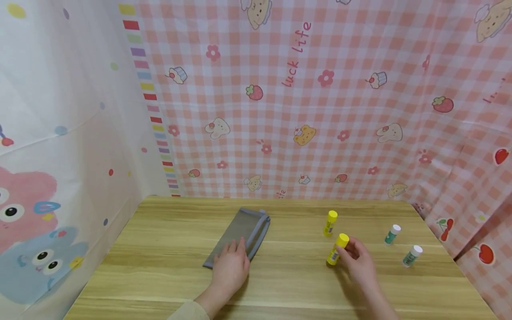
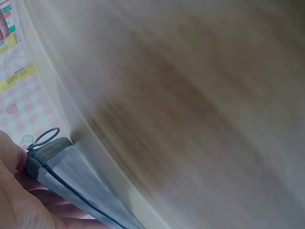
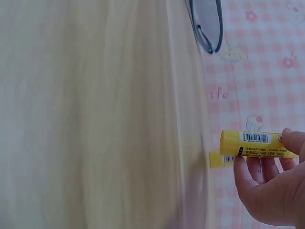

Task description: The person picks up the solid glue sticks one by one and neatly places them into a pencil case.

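Left hand (image 1: 231, 266) rests on the grey zippered pouch (image 1: 238, 227), fingers straight. Right hand (image 1: 361, 263) pinches a yellow glue stick (image 1: 338, 249) between thumb and fingers, left of two white-capped glue sticks (image 1: 412, 256) on the worktop (image 1: 288, 286).

Left hand (image 1: 232, 266) back upward, fingers (image 1: 242, 246) reaching forward, roughly straight and slightly parted; thumb position uncertain, as the left wrist view crops the hand. Left wrist (image 1: 208, 298) emerges from a pale sleeve (image 1: 190, 312). Right hand (image 1: 362, 263) in a grip, thumb (image 3: 288, 138) opposed to the fingers; right forearm (image 1: 382, 302) bare, angled in from the lower edge.
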A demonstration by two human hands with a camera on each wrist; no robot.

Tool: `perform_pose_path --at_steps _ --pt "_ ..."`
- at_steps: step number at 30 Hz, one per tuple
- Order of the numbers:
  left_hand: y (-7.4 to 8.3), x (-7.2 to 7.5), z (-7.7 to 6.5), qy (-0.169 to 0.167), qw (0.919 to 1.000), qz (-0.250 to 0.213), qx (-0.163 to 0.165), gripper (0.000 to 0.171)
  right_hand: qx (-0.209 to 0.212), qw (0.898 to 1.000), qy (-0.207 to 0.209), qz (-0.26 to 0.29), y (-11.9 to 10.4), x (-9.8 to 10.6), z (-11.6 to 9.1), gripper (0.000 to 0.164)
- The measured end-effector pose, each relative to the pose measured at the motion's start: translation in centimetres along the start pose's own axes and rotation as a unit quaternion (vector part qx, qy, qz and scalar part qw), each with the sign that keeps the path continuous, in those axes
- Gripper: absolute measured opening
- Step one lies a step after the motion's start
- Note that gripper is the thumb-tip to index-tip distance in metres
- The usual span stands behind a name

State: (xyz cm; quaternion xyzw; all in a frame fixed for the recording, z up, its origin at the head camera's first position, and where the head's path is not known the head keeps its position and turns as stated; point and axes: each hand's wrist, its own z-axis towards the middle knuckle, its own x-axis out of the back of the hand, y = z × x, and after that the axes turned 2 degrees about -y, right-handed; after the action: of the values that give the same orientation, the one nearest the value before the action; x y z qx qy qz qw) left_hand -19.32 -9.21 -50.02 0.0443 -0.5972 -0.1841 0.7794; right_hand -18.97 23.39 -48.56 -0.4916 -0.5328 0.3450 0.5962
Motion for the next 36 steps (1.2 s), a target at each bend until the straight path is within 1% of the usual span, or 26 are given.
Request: perform_pose_path --at_steps 5,12,19,26,30,36 --pt "-0.1 -0.1 0.0 0.000 1.0000 -0.003 0.002 0.044 0.009 1.000 -0.004 0.013 -0.6 -1.5 -0.1 0.037" --pt "0.1 0.0 0.0 -0.004 0.9999 -0.008 0.005 0.044 0.037 0.998 -0.006 0.043 -0.8 -3.6 0.0 0.036" --pt "0.0 0.0 0.1 -0.008 0.9999 -0.010 0.009 0.044 0.029 0.996 -0.023 0.087 -0.9 -5.5 -0.2 0.033" --pt "0.0 -0.1 0.1 -0.010 0.9998 -0.011 0.011 0.045 0.025 0.993 -0.037 0.111 -1.1 -7.2 -0.4 0.034" --pt "-0.1 -0.2 0.1 -0.008 0.9998 -0.012 0.010 0.044 0.017 0.989 -0.048 0.140 -1.2 -8.2 -0.3 0.031" --pt "-0.1 -0.2 0.1 -0.008 0.9998 -0.013 0.010 0.043 0.014 0.980 -0.074 0.186 -1.4 -9.8 -0.4 0.032"
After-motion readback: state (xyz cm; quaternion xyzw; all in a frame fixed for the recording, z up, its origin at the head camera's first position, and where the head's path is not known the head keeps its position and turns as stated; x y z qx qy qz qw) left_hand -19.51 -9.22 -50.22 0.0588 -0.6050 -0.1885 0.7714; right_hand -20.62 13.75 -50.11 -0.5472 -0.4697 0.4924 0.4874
